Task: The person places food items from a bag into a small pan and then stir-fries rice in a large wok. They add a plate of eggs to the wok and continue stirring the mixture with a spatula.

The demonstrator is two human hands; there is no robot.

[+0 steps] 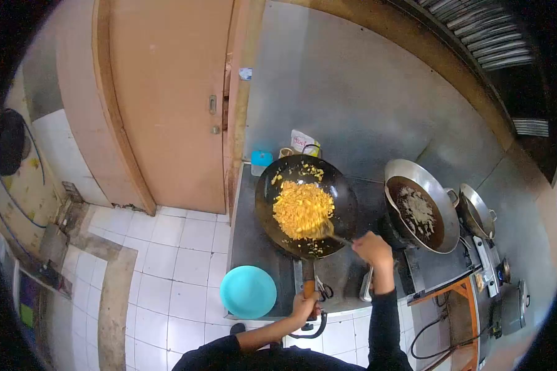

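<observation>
A black wok (346, 198) sits over the stove, its wooden handle (309, 287) pointing toward me. My left hand (304, 307) is wrapped round the end of that handle. My right hand (374, 250) grips a spatula (339, 237), whose blade is in the lower right of the food and partly blurred. Yellow, crumbly food that looks like fried rice (297, 204) fills the middle of the wok, with bits stuck higher on the walls. A turquoise plate (248, 292) lies left of the wok handle, at the counter's front corner.
Right of the wok stands a large metal pan (442, 238) of brown oil with pale pieces in it. A smaller pan (476, 210) is beyond it. Behind the wok are a blue-lidded container (262, 159) and a white packet (303, 141). A door (167, 111) is at left.
</observation>
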